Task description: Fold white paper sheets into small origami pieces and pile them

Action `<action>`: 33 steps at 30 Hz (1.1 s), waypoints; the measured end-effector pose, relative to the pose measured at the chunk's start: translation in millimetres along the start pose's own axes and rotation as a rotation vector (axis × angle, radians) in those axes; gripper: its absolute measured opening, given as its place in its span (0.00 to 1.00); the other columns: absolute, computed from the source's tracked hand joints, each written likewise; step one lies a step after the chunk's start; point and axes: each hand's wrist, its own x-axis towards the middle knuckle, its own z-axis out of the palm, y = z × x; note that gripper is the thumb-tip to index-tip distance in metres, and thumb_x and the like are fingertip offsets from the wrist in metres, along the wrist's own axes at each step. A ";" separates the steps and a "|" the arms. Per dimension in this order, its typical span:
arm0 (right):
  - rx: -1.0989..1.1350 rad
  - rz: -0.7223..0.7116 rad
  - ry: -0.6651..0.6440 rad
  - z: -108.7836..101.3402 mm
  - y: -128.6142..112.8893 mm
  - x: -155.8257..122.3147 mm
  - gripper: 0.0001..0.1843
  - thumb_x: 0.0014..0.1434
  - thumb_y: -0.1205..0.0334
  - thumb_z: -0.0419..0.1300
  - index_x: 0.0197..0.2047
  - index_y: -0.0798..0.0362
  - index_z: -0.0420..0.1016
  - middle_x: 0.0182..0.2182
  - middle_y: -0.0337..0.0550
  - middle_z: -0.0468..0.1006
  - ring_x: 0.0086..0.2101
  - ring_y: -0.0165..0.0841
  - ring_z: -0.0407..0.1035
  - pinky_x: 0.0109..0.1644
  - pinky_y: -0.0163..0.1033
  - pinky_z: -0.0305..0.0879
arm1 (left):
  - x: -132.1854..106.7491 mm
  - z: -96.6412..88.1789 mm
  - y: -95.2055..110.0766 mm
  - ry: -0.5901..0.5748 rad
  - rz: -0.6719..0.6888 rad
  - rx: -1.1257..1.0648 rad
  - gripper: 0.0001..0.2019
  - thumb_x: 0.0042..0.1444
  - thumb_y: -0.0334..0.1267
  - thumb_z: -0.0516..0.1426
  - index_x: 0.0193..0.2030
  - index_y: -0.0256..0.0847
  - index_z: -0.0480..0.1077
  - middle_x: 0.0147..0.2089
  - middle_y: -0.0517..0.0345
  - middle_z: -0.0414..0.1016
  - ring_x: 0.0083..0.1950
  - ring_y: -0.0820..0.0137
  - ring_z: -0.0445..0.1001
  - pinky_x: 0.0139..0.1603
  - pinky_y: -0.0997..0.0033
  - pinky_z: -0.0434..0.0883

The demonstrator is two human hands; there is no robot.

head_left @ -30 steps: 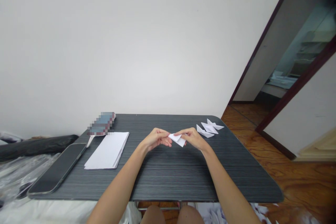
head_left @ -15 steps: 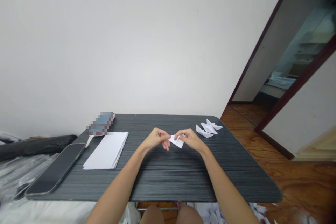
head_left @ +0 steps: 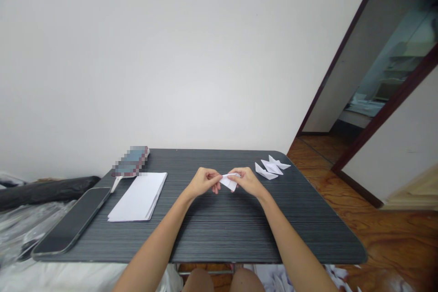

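Note:
A small piece of folded white paper [head_left: 228, 182] is held between my two hands above the middle of the dark table. My left hand [head_left: 205, 181] pinches its left corner between thumb and fingertips. On the opposite side, my right hand [head_left: 247, 180] grips the paper with the thumb on top; its other fingers are partly hidden behind the sheet. To the right of my hands lie several folded paper boats [head_left: 272, 167], close together near the far right corner.
A stack of white paper [head_left: 138, 197] lies on the left of the table [head_left: 219, 237]. Beside it are a phone [head_left: 73, 221] and a pixelated blue-and-red object [head_left: 132, 162]. Behind the table stands a white wall [head_left: 219, 54]. Paper scraps [head_left: 278, 280] are below the front edge.
My right hand has shifted its hold on the folded paper, its thumb now lying flatter across it. The paper has tilted slightly, and my left fingers have drawn in a little.

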 end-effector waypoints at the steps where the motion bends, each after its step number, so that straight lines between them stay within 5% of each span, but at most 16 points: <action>1: -0.002 0.002 -0.006 -0.2 -0.2 0.0 0.13 0.49 0.55 0.55 0.28 0.58 0.71 0.18 0.39 0.72 0.19 0.29 0.67 0.20 0.31 0.57 | -0.6 -0.1 0.3 0.008 0.014 0.040 0.16 0.51 0.43 0.50 0.26 0.30 0.68 0.19 0.56 0.70 0.18 0.77 0.68 0.19 0.80 0.65; 7: 0.032 0.023 -0.033 5.5 2.9 1.8 0.15 0.51 0.53 0.52 0.25 0.57 0.68 0.14 0.37 0.70 0.17 0.29 0.66 0.18 0.30 0.56 | -1.2 -0.2 -2.6 0.023 0.029 0.148 0.16 0.52 0.42 0.48 0.25 0.32 0.67 0.17 0.59 0.68 0.16 0.79 0.66 0.17 0.82 0.62; 13: 0.090 0.015 0.055 4.7 10.4 4.7 0.17 0.52 0.51 0.50 0.24 0.57 0.64 0.09 0.34 0.65 0.11 0.25 0.60 0.13 0.28 0.49 | 3.8 -11.4 -7.6 0.131 0.046 -0.095 0.16 0.53 0.44 0.47 0.34 0.30 0.65 0.18 0.58 0.68 0.16 0.76 0.67 0.17 0.79 0.63; 18: 0.274 0.039 0.137 4.8 14.8 7.9 0.16 0.49 0.50 0.53 0.29 0.57 0.64 0.10 0.31 0.62 0.09 0.20 0.52 0.12 0.27 0.42 | 7.7 -14.6 -8.3 0.180 0.132 -0.179 0.18 0.49 0.43 0.53 0.42 0.30 0.66 0.33 0.50 0.72 0.28 0.73 0.70 0.28 0.74 0.68; 29: 0.369 -0.001 0.087 17.1 11.1 8.4 0.15 0.45 0.54 0.58 0.35 0.53 0.64 0.34 0.40 0.69 0.13 0.16 0.53 0.13 0.27 0.43 | 10.7 -3.5 -13.9 0.295 0.100 -0.119 0.14 0.46 0.41 0.56 0.34 0.32 0.72 0.34 0.51 0.74 0.34 0.69 0.71 0.39 0.69 0.68; 33: 0.327 0.037 0.069 17.5 13.5 7.8 0.16 0.45 0.54 0.59 0.36 0.54 0.64 0.24 0.36 0.69 0.13 0.20 0.57 0.12 0.27 0.45 | 11.7 -3.6 -16.3 0.334 0.086 -0.149 0.12 0.44 0.40 0.57 0.31 0.31 0.72 0.30 0.52 0.75 0.32 0.69 0.72 0.38 0.68 0.68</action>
